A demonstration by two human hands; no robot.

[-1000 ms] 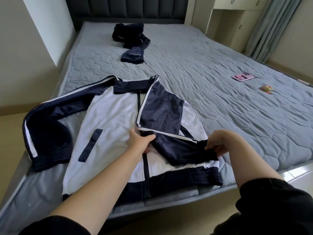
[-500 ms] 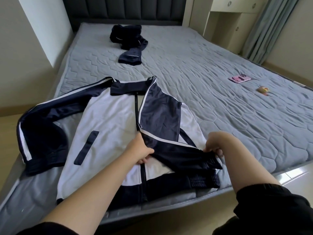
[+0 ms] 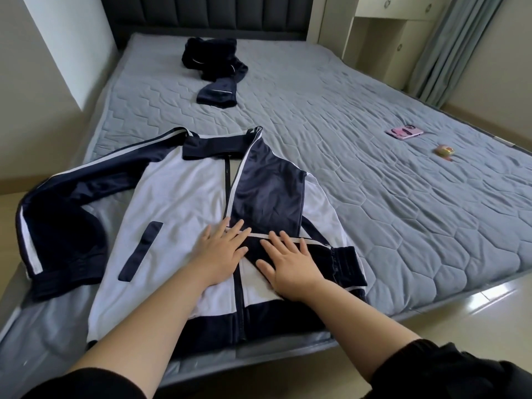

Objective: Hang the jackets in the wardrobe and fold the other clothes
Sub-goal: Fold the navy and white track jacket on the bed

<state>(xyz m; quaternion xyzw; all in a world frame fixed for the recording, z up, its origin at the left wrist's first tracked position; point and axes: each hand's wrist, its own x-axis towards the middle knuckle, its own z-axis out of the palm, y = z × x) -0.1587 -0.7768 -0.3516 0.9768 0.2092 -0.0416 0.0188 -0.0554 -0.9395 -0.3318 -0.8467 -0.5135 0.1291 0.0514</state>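
jacket: navy-and-white track jacket (image 3: 178, 214), zipped, front up, at the near edge of the mattress (image 3: 374, 211) toward its left corner. My guess is it's parked there so it's reachable while standing.
folded sleeve: one sleeve (image 3: 267, 197) is doubled in across the chest, and its cuff (image 3: 347, 264) ends near the mattress's near edge.
left hand: the left hand (image 3: 221, 251) lies flat with straight fingers, pressing where that sleeve crosses the zip (image 3: 229, 180). It's gripping nothing.
right hand: the right hand (image 3: 290, 263) is also flat and spread, on the lower part of the same sleeve, just beside the left hand. Looks like they're pinning the fold down so slippery fabric doesn't spring back.
loose sleeve: the other sleeve (image 3: 66, 214) sprawls toward the mattress's left edge, not folded yet, so probably next.
navy bundle: crumpled dark clothing (image 3: 214, 67) sits at the mattress's far end, untouched.
other stuff: a pink phone (image 3: 405, 131) and some small pinkish object (image 3: 444, 150) on the mattress's right side, well apart from the folding.
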